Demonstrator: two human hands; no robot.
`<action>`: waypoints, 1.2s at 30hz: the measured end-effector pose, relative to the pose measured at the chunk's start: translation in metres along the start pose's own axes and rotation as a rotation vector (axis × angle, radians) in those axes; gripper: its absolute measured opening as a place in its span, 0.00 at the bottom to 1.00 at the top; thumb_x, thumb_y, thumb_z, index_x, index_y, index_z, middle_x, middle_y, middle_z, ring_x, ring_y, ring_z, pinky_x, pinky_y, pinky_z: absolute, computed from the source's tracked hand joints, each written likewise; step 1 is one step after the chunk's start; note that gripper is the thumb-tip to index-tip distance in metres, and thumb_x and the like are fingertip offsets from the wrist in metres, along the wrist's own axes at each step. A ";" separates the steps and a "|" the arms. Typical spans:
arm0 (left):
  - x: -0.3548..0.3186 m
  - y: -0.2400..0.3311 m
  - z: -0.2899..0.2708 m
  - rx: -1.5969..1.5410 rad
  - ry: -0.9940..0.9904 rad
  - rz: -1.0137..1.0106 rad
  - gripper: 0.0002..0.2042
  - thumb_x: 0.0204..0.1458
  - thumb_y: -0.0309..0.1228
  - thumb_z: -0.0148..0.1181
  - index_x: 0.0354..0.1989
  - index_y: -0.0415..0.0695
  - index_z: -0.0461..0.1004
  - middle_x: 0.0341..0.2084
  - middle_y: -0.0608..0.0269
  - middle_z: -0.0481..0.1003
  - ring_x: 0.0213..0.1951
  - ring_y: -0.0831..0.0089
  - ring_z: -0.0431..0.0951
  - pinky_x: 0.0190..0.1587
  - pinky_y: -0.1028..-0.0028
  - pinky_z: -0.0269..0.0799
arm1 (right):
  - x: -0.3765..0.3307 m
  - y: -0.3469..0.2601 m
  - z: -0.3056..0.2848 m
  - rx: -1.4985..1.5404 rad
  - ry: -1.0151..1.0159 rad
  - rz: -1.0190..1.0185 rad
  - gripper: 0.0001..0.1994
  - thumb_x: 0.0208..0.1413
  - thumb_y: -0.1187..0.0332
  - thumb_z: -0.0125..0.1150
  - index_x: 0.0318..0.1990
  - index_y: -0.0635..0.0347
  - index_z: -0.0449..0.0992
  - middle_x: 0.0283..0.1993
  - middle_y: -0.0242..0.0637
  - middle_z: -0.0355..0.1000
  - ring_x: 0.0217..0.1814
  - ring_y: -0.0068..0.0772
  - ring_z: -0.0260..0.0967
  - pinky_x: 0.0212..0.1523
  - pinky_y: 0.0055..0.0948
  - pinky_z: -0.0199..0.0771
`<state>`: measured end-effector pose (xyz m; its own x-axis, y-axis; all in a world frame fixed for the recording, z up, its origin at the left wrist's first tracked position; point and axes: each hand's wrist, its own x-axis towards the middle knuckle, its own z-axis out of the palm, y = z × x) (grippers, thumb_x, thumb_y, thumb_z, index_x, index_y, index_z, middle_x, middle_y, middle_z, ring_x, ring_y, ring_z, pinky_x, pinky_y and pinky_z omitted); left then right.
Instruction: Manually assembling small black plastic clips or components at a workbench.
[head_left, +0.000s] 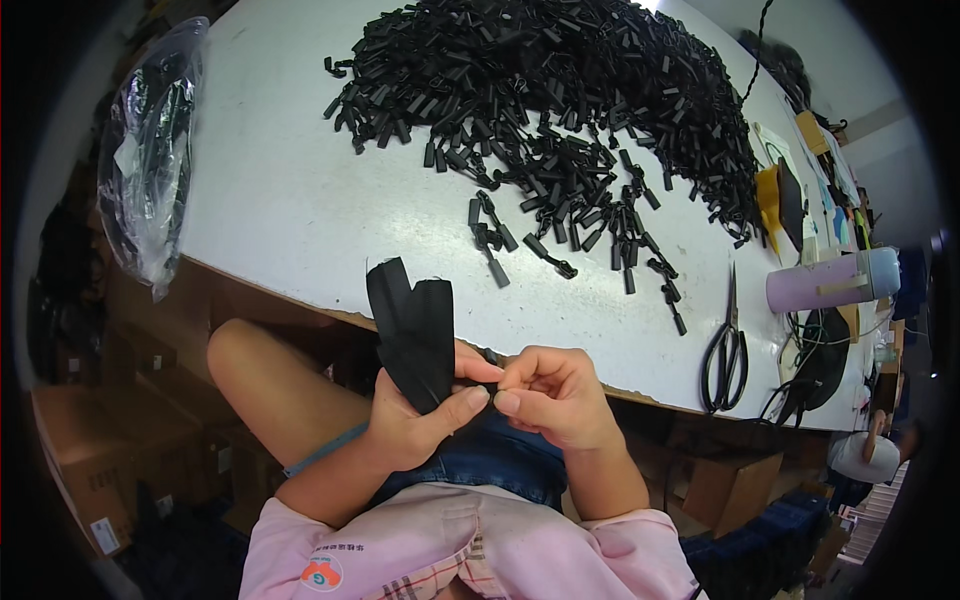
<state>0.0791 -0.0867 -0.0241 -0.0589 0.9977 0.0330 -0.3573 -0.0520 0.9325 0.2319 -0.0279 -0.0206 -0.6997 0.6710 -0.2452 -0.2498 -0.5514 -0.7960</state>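
Flat black fabric strips (415, 335), possibly zipper tape, are gripped in my left hand (415, 435), their loose ends fanning up toward the table edge. My right hand (560, 400) is closed in a pinch, its thumb and forefinger meeting my left fingertips. Between the two hands shows a small black piece (487, 387); it is mostly covered by fingers, so its kind is unclear. Both hands are above my lap, just off the table's near edge. Beyond them, a large heap of black zipper sliders with pull tabs (540, 70) covers the far part of the white table (300, 200).
Black-handled scissors (724, 355) lie near the right edge, beside a lilac bottle (820, 282) on its side and a black cord bundle (815, 370). A clear plastic bag (155, 150) hangs over the left edge. Cardboard boxes (100, 450) stand below; another person (868, 455) is at far right.
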 end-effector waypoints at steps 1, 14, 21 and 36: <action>0.000 0.001 0.000 -0.029 -0.015 -0.045 0.08 0.43 0.20 0.53 0.33 0.33 0.69 0.29 0.62 0.68 0.25 0.84 0.66 0.26 0.86 0.62 | 0.000 -0.001 0.000 -0.031 0.007 0.042 0.03 0.43 0.79 0.55 0.26 0.69 0.67 0.18 0.31 0.63 0.14 0.14 0.54 0.13 0.13 0.51; -0.002 0.000 0.013 0.029 0.141 0.009 0.08 0.44 0.20 0.50 0.35 0.36 0.67 0.29 0.64 0.67 0.26 0.85 0.66 0.29 0.85 0.62 | -0.002 0.028 0.014 -0.696 0.279 -0.592 0.03 0.47 0.80 0.50 0.30 0.67 0.66 0.25 0.32 0.62 0.21 0.14 0.56 0.19 0.11 0.54; -0.003 0.001 0.007 0.134 0.066 0.042 0.08 0.45 0.23 0.51 0.35 0.37 0.66 0.31 0.63 0.65 0.23 0.85 0.63 0.24 0.87 0.59 | -0.006 0.021 0.010 -0.376 0.122 -0.280 0.03 0.49 0.74 0.50 0.29 0.66 0.67 0.22 0.29 0.61 0.20 0.12 0.54 0.19 0.12 0.54; -0.005 -0.004 0.006 0.074 0.036 -0.071 0.05 0.46 0.26 0.53 0.29 0.38 0.66 0.25 0.67 0.66 0.29 0.82 0.65 0.32 0.83 0.61 | -0.002 0.004 0.005 -0.510 0.051 -0.293 0.04 0.40 0.76 0.57 0.25 0.65 0.69 0.12 0.27 0.57 0.13 0.17 0.54 0.14 0.15 0.52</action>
<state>0.0863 -0.0911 -0.0255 -0.0699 0.9965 -0.0456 -0.2920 0.0233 0.9561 0.2286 -0.0342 -0.0203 -0.6134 0.7897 0.0089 -0.0660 -0.0400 -0.9970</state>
